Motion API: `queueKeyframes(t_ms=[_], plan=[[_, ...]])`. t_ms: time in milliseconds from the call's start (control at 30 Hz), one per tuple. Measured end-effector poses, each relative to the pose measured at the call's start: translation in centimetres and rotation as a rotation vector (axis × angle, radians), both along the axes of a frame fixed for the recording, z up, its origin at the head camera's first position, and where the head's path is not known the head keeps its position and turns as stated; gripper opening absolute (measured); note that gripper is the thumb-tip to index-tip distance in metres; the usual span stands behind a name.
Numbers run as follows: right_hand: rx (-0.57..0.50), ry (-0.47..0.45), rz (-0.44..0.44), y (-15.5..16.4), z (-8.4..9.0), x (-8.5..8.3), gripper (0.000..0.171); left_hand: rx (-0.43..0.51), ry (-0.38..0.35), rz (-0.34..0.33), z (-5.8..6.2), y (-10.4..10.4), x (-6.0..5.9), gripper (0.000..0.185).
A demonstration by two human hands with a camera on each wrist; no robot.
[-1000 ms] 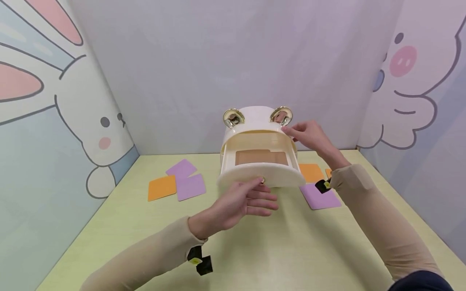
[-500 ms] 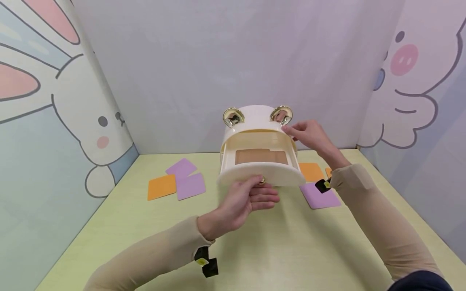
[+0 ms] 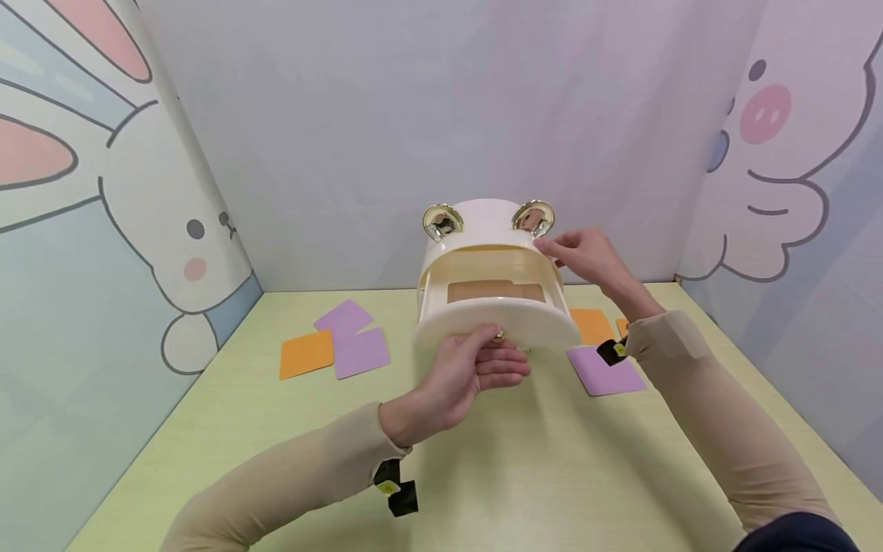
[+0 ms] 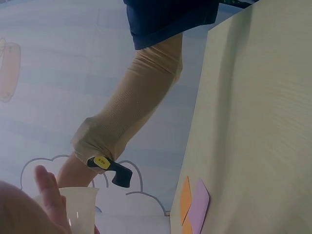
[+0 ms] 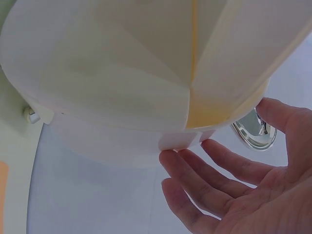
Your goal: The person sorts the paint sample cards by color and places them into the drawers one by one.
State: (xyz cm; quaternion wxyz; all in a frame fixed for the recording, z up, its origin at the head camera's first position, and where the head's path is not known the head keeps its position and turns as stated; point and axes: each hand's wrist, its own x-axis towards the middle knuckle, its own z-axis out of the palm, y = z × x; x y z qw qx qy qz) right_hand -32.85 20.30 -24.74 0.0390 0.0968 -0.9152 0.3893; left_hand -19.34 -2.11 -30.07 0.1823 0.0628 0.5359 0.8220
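A white frog-shaped storage box (image 3: 486, 213) with two gold eyes (image 3: 534, 219) stands on the table. Its drawer (image 3: 497, 316) is pulled out toward me, and flat brown cards (image 3: 493, 290) lie inside. My left hand (image 3: 458, 376) pinches the gold knob (image 3: 500, 335) on the drawer front with thumb and forefinger, its other fingers extended below. At the upper right side of the box, my right hand (image 3: 586, 257) grips the shell. In the right wrist view, its thumb is at the front rim beside an eye and its fingertips touch the side wall.
Purple cards (image 3: 362, 353) and an orange card (image 3: 306, 355) lie left of the box. On the right lie another purple card (image 3: 607, 372) and orange cards (image 3: 589, 326). Cartoon-printed walls enclose the table (image 3: 538, 475) on the left and right, with a plain pale wall behind.
My left hand has shifted slightly right and up. The drawer front has tilted up a little, hiding more of the brown cards. My right hand stays in place.
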Motion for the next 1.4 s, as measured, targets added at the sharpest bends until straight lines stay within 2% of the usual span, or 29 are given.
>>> queueKeyframes(t_ms=[767,1400], plan=[[0.004,0.011,-0.009,0.1,0.1,0.2,0.069,0.004,0.011,0.032,0.5,0.3,-1.3,0.029],[0.003,-0.006,-0.018,0.0,0.2,0.3,0.069,0.009,0.011,0.057,0.6,0.3,-3.7,0.030]])
